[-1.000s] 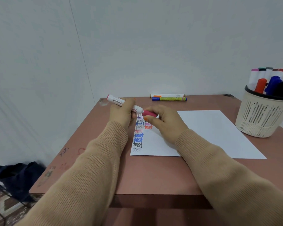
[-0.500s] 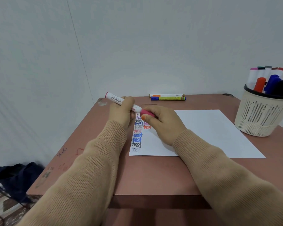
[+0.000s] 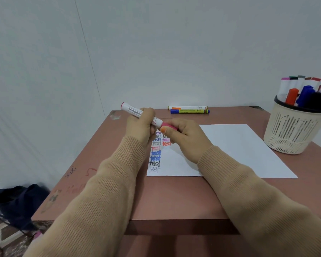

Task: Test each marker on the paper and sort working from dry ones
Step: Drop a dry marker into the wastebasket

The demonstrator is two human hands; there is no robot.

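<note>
Grips the pink marker [image 3: 132, 109] mid-barrel with left hand [image 3: 143, 127]; pinches its cap [image 3: 168, 126], toward 3 o'clock, with right hand [image 3: 185, 136]. Likely light, stiff, slick; best held mid-barrel.

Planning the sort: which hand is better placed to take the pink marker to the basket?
Probably right: the right hand pinches the cap, nearer the basket; left hand holds the barrel.

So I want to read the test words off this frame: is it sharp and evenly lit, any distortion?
Head view: soft, even light, no glare on the paper, a faint shadow beside the right hand; the lower words are sharp, the palest bottom one barely legible; wide-angle bending curves the wall seam and stretches the basket.
</note>
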